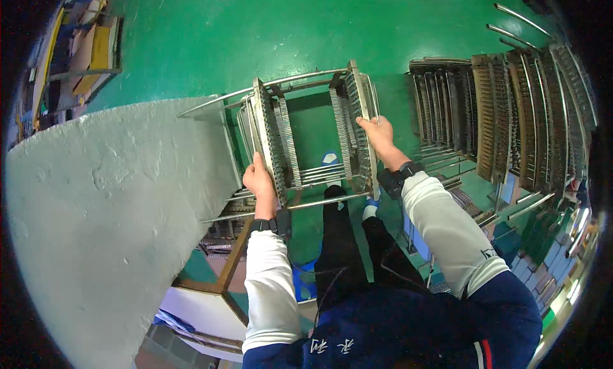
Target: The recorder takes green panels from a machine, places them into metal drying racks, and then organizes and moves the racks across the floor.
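- Head view looks straight down on an empty slotted metal rack (313,136), a frame with two comb-like side plates joined by thin rods, held out in front of the body above the green floor (211,37).
- Left hand (258,180) is clenched around the lower edge of the rack's left side plate, thumb on top; the grip on the plate rather than on the thin rods looks chosen for a firm hold.
- Right hand (378,134) grasps the outer face of the right side plate, fingers curled over its rim. With one hand on each side, the frame stays level and balanced between both arms.
- Both wrists carry dark straps above white sleeves.
- Below the rack show the person's dark trousers and blue-and-white shoes (370,208), so the rack hangs clear of the legs.
- To the right, well apart, a row of similar racks (511,120) stands packed side by side on the floor.
- To the left rises a grey rough-plastered wall (108,228); beneath the left arm sits a wooden-framed stand (230,267) with more rack parts on it.
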`<state>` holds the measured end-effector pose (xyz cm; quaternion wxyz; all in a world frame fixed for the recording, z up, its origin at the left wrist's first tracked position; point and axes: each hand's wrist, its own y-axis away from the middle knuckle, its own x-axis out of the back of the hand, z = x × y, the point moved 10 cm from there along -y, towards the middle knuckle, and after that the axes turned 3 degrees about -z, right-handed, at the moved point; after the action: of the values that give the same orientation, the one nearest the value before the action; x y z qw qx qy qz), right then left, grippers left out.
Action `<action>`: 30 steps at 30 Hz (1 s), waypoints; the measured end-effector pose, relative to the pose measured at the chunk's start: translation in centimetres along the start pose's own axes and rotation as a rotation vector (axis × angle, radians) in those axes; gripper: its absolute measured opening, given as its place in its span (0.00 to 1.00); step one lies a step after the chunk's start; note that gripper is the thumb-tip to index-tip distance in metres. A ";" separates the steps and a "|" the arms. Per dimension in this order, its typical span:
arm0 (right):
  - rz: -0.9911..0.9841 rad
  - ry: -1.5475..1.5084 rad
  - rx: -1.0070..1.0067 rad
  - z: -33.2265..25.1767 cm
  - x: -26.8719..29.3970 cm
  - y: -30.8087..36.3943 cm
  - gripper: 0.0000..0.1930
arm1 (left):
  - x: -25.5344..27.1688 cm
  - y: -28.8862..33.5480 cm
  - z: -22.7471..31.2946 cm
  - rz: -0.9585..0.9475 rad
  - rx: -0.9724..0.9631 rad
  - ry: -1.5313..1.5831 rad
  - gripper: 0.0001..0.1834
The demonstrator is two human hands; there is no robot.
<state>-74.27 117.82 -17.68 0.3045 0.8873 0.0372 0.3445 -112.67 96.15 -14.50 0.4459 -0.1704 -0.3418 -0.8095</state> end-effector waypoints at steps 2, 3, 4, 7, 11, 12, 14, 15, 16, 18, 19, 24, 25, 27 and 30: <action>0.003 -0.055 0.003 -1.7 0.1 1.6 0.23 | 1.2 -0.7 -3.0 0.023 0.082 0.070 0.32; 0.044 -0.045 0.041 -1.9 1.1 1.9 0.23 | 0.9 -0.4 -2.9 0.005 0.085 0.130 0.31; 0.072 -0.033 0.080 -2.6 1.6 2.7 0.23 | 1.1 0.0 -3.2 -0.001 0.093 0.186 0.31; 0.111 -0.069 0.121 -2.1 2.2 3.6 0.23 | 1.4 0.7 -2.3 0.003 0.068 0.170 0.31; 0.131 -0.081 0.119 -1.0 1.7 3.2 0.23 | 1.2 1.0 -2.4 0.014 0.042 0.142 0.31; 0.138 -0.093 0.132 -1.3 1.7 2.9 0.23 | 0.9 0.8 -1.9 -0.006 0.024 0.160 0.31; 0.138 -0.108 0.132 -1.6 1.2 2.6 0.23 | 0.9 0.7 -1.6 0.001 0.038 0.098 0.31; 0.114 -0.056 0.115 -1.7 0.8 2.1 0.23 | 1.0 0.7 -1.1 0.028 0.028 0.057 0.31; 0.090 -0.002 0.090 -1.2 0.7 2.0 0.23 | 1.2 1.2 -0.6 0.049 0.021 0.013 0.30; 0.103 0.017 0.102 -0.8 1.1 1.3 0.23 | 0.7 1.6 0.4 -0.002 0.015 0.054 0.30; 0.110 0.026 0.142 -1.3 1.1 1.6 0.23 | 0.7 1.5 0.2 -0.021 0.043 0.120 0.29; 0.085 -0.022 0.092 0.2 3.6 3.8 0.24 | 1.1 3.2 0.8 -0.099 0.129 0.229 0.29; 0.084 -0.042 0.084 0.8 4.4 4.4 0.24 | 1.3 4.0 2.0 -0.097 0.118 0.208 0.29; 0.058 -0.100 0.070 1.2 5.5 6.0 0.23 | 1.7 4.6 1.4 -0.120 0.083 0.194 0.30; 0.058 -0.037 0.069 0.1 6.8 8.4 0.23 | 3.1 5.9 0.2 -0.123 0.081 0.214 0.30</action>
<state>-70.23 112.82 -9.01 0.2641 0.9042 0.0176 0.3353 -109.43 92.28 -10.24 0.4358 -0.0437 -0.3345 -0.8344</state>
